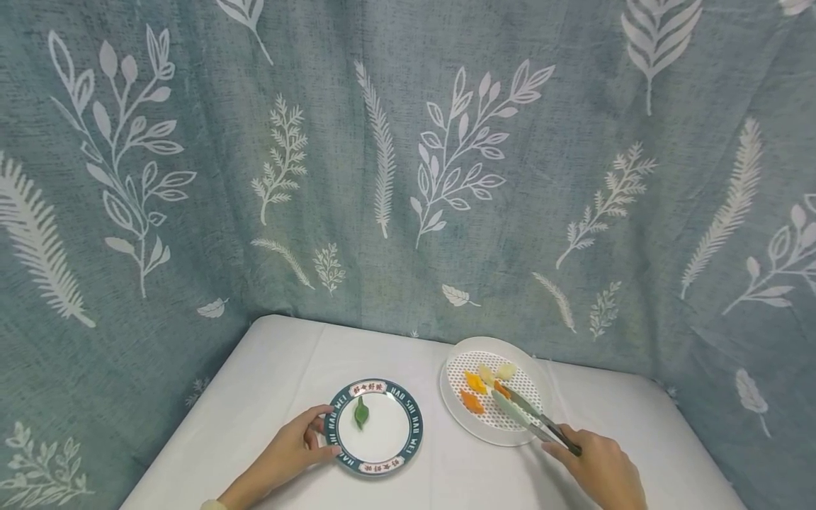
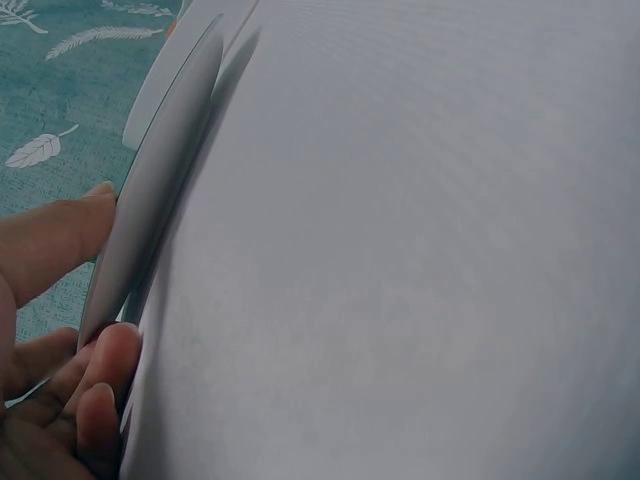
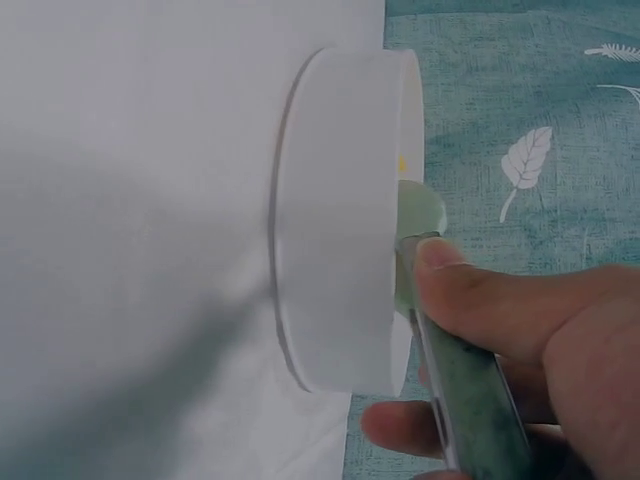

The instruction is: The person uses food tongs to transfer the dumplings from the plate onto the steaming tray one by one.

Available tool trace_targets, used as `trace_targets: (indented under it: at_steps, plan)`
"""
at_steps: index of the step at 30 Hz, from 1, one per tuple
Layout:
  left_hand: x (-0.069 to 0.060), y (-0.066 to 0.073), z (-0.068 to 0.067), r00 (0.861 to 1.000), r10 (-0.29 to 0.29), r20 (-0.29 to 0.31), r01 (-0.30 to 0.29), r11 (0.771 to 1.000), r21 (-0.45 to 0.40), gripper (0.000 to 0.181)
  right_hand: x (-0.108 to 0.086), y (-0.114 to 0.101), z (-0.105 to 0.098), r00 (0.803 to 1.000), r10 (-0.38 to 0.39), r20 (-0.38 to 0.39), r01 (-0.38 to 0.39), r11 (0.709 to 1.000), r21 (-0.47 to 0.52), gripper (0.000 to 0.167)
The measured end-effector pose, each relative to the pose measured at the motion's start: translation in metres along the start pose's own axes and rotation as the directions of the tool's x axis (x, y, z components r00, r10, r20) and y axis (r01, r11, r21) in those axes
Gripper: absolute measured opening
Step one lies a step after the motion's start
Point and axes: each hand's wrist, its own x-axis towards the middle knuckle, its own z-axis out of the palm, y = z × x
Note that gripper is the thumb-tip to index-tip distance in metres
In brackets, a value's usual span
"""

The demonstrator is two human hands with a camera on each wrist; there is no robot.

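My left hand (image 1: 290, 450) grips the left rim of a round plate (image 1: 389, 433) with a green lettered border. In the left wrist view the thumb and fingers lie on either side of the plate's edge (image 2: 165, 170). A small green leaf-shaped piece (image 1: 361, 413) lies on it. My right hand (image 1: 602, 467) holds green tongs (image 1: 519, 416), whose tips reach into a white round strainer basket (image 1: 450, 404). Between or beside the tips is an orange piece (image 1: 501, 389); whether it is pinched I cannot tell. Another orange piece (image 1: 472, 402), a yellow one (image 1: 474, 382) and pale ones (image 1: 506, 372) lie around.
A white cloth (image 1: 268, 368) covers the table. Behind and at the sides hangs a blue-green curtain (image 1: 357, 283) with white leaf prints. The basket's tall side wall (image 3: 335, 220) shows in the right wrist view.
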Motion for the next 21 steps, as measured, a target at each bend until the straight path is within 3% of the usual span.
trace_targets:
  at_steps: [10, 21]
  plan:
    - [0.001, -0.001, 0.000, 1.000, -0.005, 0.007, 0.005, 1.000, 0.007, 0.081, 0.002, -0.001, 0.000, 1.000, 0.007, 0.018, -0.007, 1.000, 0.006, 0.069]
    - [0.000, 0.000, 0.000, 1.000, -0.009, -0.001, 0.009, 1.000, 0.011, 0.081, -0.002, -0.011, 0.002, 0.997, -0.003, -0.075, 0.005, 1.000, 0.024, 0.081]
